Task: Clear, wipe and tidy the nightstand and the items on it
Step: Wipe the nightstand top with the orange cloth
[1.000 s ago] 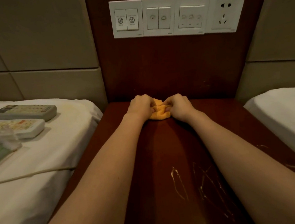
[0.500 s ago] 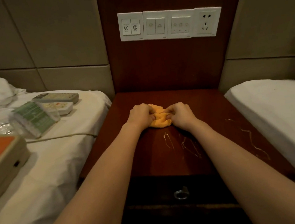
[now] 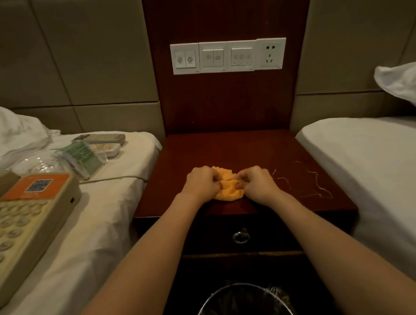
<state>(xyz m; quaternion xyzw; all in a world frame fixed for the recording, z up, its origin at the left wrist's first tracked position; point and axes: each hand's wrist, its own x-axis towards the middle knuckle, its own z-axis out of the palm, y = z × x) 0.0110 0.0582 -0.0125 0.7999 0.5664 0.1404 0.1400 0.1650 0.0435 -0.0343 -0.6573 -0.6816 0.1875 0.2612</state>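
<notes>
A bunched orange cloth (image 3: 229,192) lies on the dark red nightstand top (image 3: 226,150), close to its front edge. My left hand (image 3: 200,182) grips the cloth's left side and my right hand (image 3: 256,181) grips its right side, both pressing it onto the wood. Pale scratch-like streaks (image 3: 305,180) mark the top to the right of my right hand. On the left bed lie a beige telephone (image 3: 17,225), two remotes (image 3: 101,141), a green packet (image 3: 82,156) and a clear glass dish (image 3: 39,163).
White beds flank the nightstand, the left bed (image 3: 105,220) and the right bed (image 3: 384,163) with a pillow (image 3: 413,84). A drawer with a ring pull (image 3: 240,236) faces me. A lined bin (image 3: 245,311) stands below. A switch and socket panel (image 3: 229,56) hangs on the wall.
Both hands have dragged the cloth from the back of the nightstand towards its front edge. The view has pulled back, revealing the telephone, drawer and bin.
</notes>
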